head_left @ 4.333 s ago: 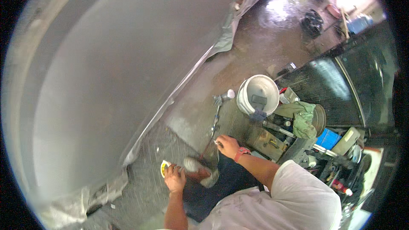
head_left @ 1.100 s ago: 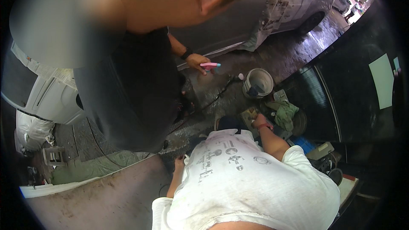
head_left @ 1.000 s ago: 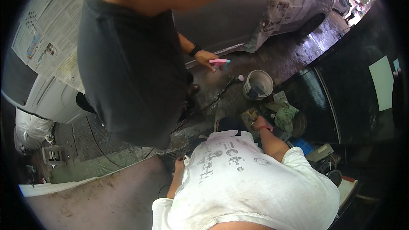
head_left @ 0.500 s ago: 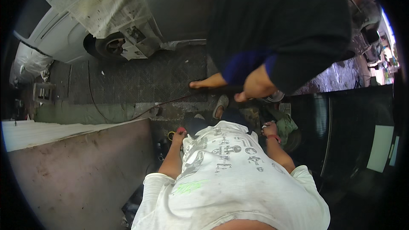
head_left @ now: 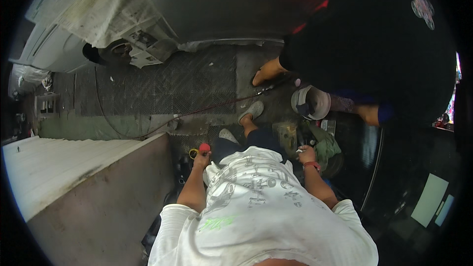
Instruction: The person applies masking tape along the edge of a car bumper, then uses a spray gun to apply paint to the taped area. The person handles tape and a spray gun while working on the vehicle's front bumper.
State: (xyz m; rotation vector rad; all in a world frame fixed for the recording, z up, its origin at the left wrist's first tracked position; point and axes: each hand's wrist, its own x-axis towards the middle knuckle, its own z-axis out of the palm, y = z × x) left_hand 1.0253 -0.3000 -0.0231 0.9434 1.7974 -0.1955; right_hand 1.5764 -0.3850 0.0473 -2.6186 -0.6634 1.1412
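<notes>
L hand (head_left: 202, 159) low, L of the shirt: fingers curled, closed on a red round thing (head_left: 204, 147), which sits up at the fingertips. Yellow ring (head_left: 193, 153) just L of same fingers; can't tell if gripped or only behind. R hand (head_left: 307, 154), red wristband (head_left: 312, 166): thumb + fingers pinching a small whitish thing (head_left: 299, 151) at the tips, L side of hand; too small to ID. Green cloth (head_left: 327, 147) just R of it. White bucket (head_left: 323, 102) on floor, past R edge of dk floor mat (head_left: 162, 88).
</notes>
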